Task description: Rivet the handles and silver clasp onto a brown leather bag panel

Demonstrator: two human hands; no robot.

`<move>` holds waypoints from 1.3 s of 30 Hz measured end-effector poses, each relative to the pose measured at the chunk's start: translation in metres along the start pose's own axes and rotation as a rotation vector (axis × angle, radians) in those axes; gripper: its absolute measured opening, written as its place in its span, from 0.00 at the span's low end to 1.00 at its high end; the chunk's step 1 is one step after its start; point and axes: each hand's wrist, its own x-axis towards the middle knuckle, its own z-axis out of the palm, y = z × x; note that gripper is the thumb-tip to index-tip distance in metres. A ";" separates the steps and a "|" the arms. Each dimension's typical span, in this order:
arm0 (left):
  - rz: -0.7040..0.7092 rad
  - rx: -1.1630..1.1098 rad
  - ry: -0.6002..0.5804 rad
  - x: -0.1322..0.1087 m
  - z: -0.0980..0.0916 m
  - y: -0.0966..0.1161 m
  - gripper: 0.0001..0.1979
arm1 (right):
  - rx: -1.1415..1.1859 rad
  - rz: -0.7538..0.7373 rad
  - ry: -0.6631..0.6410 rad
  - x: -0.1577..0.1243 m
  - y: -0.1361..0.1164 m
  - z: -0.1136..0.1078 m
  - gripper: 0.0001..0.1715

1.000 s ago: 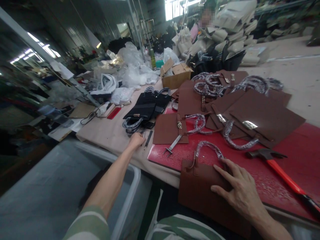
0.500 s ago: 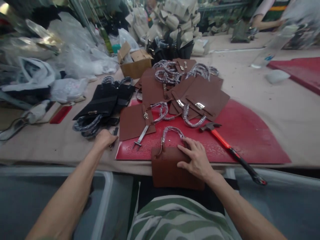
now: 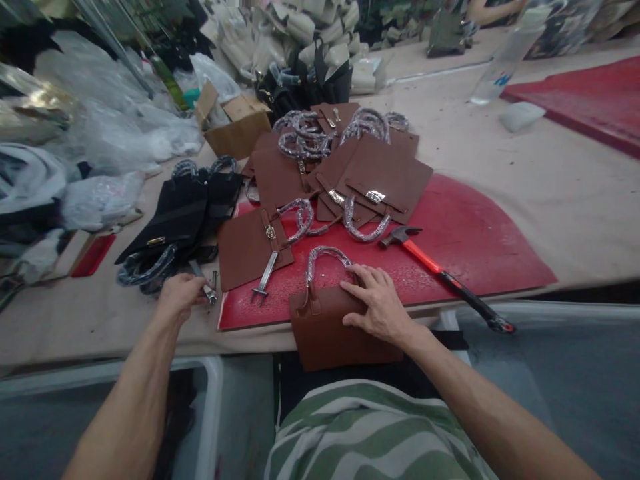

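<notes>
My right hand (image 3: 376,303) lies flat, fingers spread, on a brown leather bag panel (image 3: 325,333) that hangs over the table's near edge; its plastic-wrapped handle (image 3: 325,257) arches just beyond my fingers. My left hand (image 3: 181,295) is closed around a small metal tool (image 3: 205,283) on the beige table cover, left of the red cutting mat (image 3: 465,247). Another brown panel with a strap and a forked metal punch (image 3: 264,275) lies between my hands.
A hammer with an orange handle (image 3: 440,273) rests on the mat to the right. Stacked brown panels (image 3: 350,167), black panels (image 3: 180,213), a cardboard box (image 3: 235,127), plastic bags and a water bottle (image 3: 503,60) crowd the table. Grey bins (image 3: 550,373) stand below.
My left hand has drawn back toward me, now gripping a small metal tool. The view has tilted down and shifted right. My right hand stays on the brown panel.
</notes>
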 end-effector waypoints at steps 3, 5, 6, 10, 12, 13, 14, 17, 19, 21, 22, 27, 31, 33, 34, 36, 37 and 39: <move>-0.015 -0.562 -0.119 -0.031 0.007 0.004 0.04 | 0.001 0.001 -0.002 0.000 -0.001 -0.001 0.44; -0.045 -0.951 -0.184 -0.055 0.018 0.010 0.09 | 0.006 -0.002 -0.003 0.001 -0.001 -0.002 0.43; -0.057 -1.078 -0.219 -0.067 0.025 0.014 0.14 | 0.007 -0.004 -0.003 0.001 -0.001 -0.002 0.43; -0.011 -1.227 -0.380 -0.112 0.063 0.040 0.26 | -0.003 -0.012 -0.003 0.002 0.000 -0.002 0.43; 0.058 -1.249 -0.432 -0.130 0.084 0.054 0.29 | -0.010 -0.014 -0.002 0.002 0.000 -0.001 0.44; 0.108 -1.249 -0.437 -0.138 0.094 0.061 0.28 | -0.012 -0.015 -0.002 0.002 0.000 -0.001 0.44; 0.172 -1.234 -0.431 -0.145 0.104 0.066 0.26 | -0.014 -0.016 -0.002 0.002 0.000 0.000 0.45; 0.440 -1.054 -0.363 -0.158 0.125 0.077 0.17 | -0.016 -0.017 -0.005 0.001 0.000 0.001 0.44; 0.619 -0.864 -0.304 -0.162 0.132 0.078 0.11 | -0.018 -0.018 -0.006 0.001 0.000 0.001 0.44; 0.742 -0.719 -0.235 -0.164 0.137 0.077 0.08 | -0.020 -0.019 -0.007 0.000 0.000 0.001 0.44; 0.775 -0.678 -0.195 -0.165 0.139 0.076 0.08 | -0.020 -0.019 -0.006 0.000 0.000 0.001 0.45; 0.795 -0.648 -0.026 -0.174 0.153 0.073 0.10 | -0.018 -0.018 0.011 0.000 0.001 0.002 0.46; 0.743 -0.662 -0.084 -0.175 0.156 0.069 0.14 | -0.013 -0.006 0.009 0.000 0.000 0.001 0.45; 0.762 -0.631 -0.123 -0.172 0.151 0.067 0.15 | -0.008 -0.010 0.009 0.000 0.000 0.000 0.45; 0.785 -0.609 -0.127 -0.171 0.147 0.067 0.14 | -0.006 -0.011 0.010 0.000 0.000 0.000 0.45; 0.814 -0.564 -0.112 -0.168 0.141 0.066 0.11 | -0.005 -0.009 0.010 0.000 0.000 0.001 0.45; 0.813 -0.551 -0.098 -0.168 0.140 0.066 0.10 | -0.004 -0.007 0.010 0.000 0.000 0.001 0.45; 0.784 -0.557 -0.088 -0.169 0.140 0.066 0.09 | -0.002 -0.003 0.010 0.000 0.000 0.001 0.44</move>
